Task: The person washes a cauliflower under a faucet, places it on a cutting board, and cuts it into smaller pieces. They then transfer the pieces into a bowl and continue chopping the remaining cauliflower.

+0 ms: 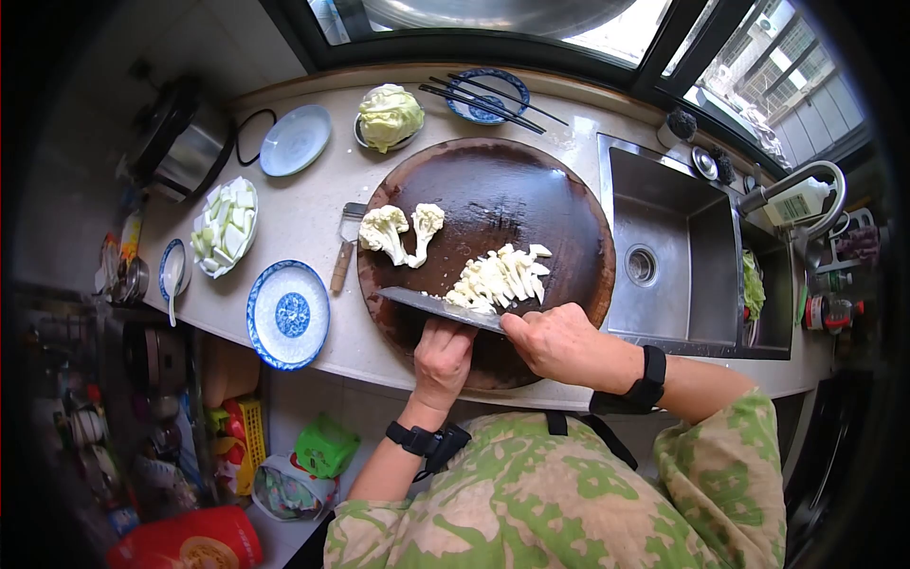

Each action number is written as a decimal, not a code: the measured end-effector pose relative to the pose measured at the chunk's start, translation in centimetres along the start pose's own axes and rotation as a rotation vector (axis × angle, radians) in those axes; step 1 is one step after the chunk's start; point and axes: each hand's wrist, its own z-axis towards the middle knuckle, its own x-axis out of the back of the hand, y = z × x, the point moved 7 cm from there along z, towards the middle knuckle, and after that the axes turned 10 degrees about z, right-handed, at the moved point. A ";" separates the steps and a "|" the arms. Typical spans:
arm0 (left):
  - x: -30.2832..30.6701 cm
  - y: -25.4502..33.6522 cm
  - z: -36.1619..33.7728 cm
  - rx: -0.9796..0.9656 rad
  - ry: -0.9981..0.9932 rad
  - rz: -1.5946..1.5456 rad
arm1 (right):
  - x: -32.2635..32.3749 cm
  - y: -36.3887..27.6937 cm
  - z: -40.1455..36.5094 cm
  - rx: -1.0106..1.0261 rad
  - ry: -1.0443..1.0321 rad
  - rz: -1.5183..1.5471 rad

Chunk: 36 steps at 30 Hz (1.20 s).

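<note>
At the left of the counter (pixel 305 209), a blue-patterned plate (pixel 288 313) sits close to the front edge; an outward swing of the left forearm could, in my judgement, push it off. Just right of it, a wooden-handled tool (pixel 342 258) lies against the rim of the round cutting board (pixel 531 190) and could be knocked loose the same way. Two whole florets (pixel 400 232) rest on the board, apart from the work. The main hazard is at the centre. The cleaver (pixel 436 305) lies low across the near part of the board, and the left hand (pixel 444 358) is pressed right against it, so a slip or sudden push could bring the edge onto the fingers. The sliced cauliflower (pixel 500 277) is heaped just beyond the blade and touching it; a hasty shove could scatter pieces towards the sink (pixel 654 199). As to pose, the left hand is palm down with a straight wrist and fingers curled under at the blade. The fingertips are hidden, so I cannot tell whether that grip holds anything. The right hand (pixel 559 341) is palm down with its grip closed around the cleaver's handle, the forearm entering from the right.
</note>
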 end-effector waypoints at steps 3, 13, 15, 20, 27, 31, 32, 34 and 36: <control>0.1 -0.1 -0.3 0.026 -0.058 -0.027 | 0.6 1.0 0.4 -0.036 0.051 0.014; 0.3 0.1 -0.2 -0.013 0.061 0.002 | 2.7 -0.7 -1.5 -0.026 -0.005 0.062; 0.1 0.0 -0.8 0.001 0.000 -0.003 | 1.6 0.4 -1.4 -0.058 -0.099 0.031; 0.1 0.2 -0.6 -0.003 -0.052 -0.024 | 0.8 1.6 -1.4 -0.093 -0.023 0.090; 0.2 -0.3 1.6 -0.184 -0.065 0.020 | 2.1 2.0 -2.5 -0.150 0.168 0.204; 0.2 -0.4 -0.1 -0.168 -0.036 0.028 | 3.0 0.1 -2.6 -0.084 0.195 0.227; 0.3 -0.4 -0.1 -0.168 -0.007 0.027 | 2.8 0.0 -2.6 -0.085 0.194 0.228; 0.3 -0.3 0.0 -0.153 -0.030 0.040 | 1.8 -0.1 -2.3 -0.096 0.097 0.172; 0.3 -0.3 0.0 -0.139 -0.046 0.052 | 1.0 0.4 -1.9 -0.136 0.031 0.115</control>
